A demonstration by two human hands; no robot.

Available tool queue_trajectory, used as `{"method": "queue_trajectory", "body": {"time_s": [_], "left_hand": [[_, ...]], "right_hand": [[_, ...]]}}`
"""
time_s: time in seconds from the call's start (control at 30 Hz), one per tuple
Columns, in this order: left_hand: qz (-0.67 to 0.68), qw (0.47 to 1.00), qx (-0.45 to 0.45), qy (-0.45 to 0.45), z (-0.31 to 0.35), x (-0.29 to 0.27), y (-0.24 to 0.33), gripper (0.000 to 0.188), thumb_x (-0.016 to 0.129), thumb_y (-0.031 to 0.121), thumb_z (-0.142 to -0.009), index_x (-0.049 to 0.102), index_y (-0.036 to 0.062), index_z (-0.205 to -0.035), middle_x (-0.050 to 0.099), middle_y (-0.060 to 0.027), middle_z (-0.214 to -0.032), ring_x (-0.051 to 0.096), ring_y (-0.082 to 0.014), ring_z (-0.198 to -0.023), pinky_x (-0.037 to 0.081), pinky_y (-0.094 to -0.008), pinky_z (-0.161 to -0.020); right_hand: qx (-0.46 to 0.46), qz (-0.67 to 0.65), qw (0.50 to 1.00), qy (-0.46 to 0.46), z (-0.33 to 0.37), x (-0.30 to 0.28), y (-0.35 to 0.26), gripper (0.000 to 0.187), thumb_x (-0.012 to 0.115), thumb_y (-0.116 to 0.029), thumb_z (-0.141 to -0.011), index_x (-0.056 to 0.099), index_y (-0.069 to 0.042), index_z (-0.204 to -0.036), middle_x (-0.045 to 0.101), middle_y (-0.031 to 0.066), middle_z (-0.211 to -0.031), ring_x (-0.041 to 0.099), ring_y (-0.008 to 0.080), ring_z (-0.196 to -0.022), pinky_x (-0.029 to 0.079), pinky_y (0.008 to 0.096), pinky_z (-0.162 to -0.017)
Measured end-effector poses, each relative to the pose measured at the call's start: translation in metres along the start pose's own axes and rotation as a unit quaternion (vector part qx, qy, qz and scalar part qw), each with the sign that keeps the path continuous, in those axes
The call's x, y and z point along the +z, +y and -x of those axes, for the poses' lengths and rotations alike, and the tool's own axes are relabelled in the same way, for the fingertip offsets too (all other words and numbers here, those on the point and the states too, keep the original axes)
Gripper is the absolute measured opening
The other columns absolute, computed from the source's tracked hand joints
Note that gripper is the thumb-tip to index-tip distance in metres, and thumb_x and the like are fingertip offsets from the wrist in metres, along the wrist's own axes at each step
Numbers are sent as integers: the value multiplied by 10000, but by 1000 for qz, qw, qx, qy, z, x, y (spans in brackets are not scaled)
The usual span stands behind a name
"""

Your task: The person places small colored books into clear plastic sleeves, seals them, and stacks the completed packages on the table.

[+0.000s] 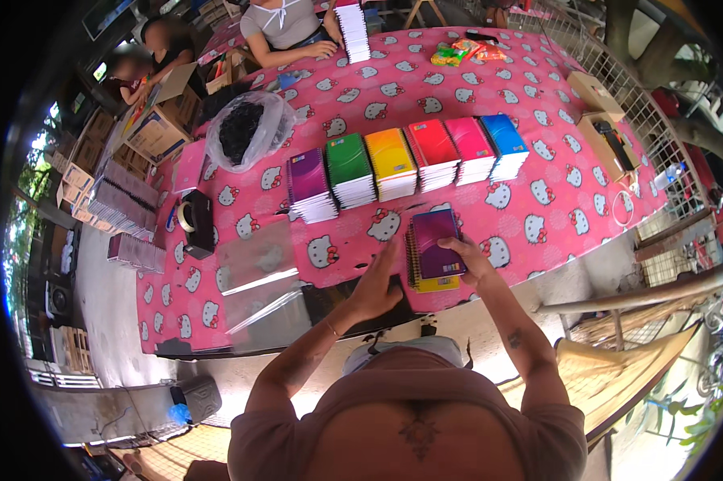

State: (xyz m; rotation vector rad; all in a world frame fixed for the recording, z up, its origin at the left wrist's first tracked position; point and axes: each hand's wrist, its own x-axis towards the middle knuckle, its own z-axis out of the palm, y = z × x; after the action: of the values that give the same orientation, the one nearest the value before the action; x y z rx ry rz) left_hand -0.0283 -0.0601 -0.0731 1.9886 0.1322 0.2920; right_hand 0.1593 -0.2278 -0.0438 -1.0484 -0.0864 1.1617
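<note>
My right hand (475, 261) grips the right edge of a purple spiral notebook (432, 240), thumb on its cover. Under it, a yellow notebook (437, 284) shows at the near end, and gold spiral binding runs down the left side. My left hand (379, 285) is held just left of this small pile, fingers stretched out, with nothing in it. Beyond my hands stands a row of notebook stacks: purple (308, 175), green (349, 160), yellow (391, 155), red (433, 146), pink (468, 141) and blue (503, 136).
Clear plastic sheets (261, 280) lie at the near left, beside a black tape dispenser (197, 224). A plastic bag (253, 128) with black contents sits farther back. Cardboard boxes (162, 120) stand left; a person (289, 32) across the table touches a tall notebook stack (352, 32).
</note>
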Motion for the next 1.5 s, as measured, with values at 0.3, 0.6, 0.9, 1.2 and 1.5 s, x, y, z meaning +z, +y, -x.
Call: {"method": "queue_trajectory", "body": {"time_s": [0.3,0.6,0.9,1.2,1.5], "left_hand": [[74,995,68,9,71,-86,33,731,758,-17,-713,413,85,-1350,534,-126,-1297,491,-287,-1300,403,-452,-1088],[262,963,55,17,80,-62,-53,968,881,113,-724,238,98,-1449,488,-107,-1347,510,-213,-1261,455,-382,-1046],[108,992,-4,-63,77,-88,-57,1017,891,289,-722,254,50,-1477,482,-159,-1387,503,-282,-1294,441,-435,-1056],[-432,885,165,-55,72,-82,57,1032,604,628,-848,278,-120,-1480,283,-317,-1545,252,-432,-1469,195,-536,-1195],[-372,920,82,91,82,-140,35,728,781,533,-762,547,-11,-1185,625,-181,-1038,624,-367,-944,494,-475,-862]], "right_hand": [[-235,46,971,18,35,97,114,887,604,-457,-967,89,-75,-1580,268,194,-1584,318,281,-1453,281,435,-1175],[-340,195,920,-19,2,108,190,1161,917,-171,-683,153,-87,-1553,397,121,-1468,435,248,-1341,387,389,-1104],[-371,290,882,-1,0,119,173,934,915,-173,-690,339,-41,-1414,537,132,-1283,552,226,-1191,467,383,-1013],[-359,306,882,-11,-10,105,168,764,865,-124,-719,419,-47,-1335,586,114,-1221,584,192,-1123,488,361,-971],[-437,460,773,11,-6,149,133,861,868,-121,-725,365,-60,-1421,533,132,-1318,532,269,-1246,448,405,-1038]]}}
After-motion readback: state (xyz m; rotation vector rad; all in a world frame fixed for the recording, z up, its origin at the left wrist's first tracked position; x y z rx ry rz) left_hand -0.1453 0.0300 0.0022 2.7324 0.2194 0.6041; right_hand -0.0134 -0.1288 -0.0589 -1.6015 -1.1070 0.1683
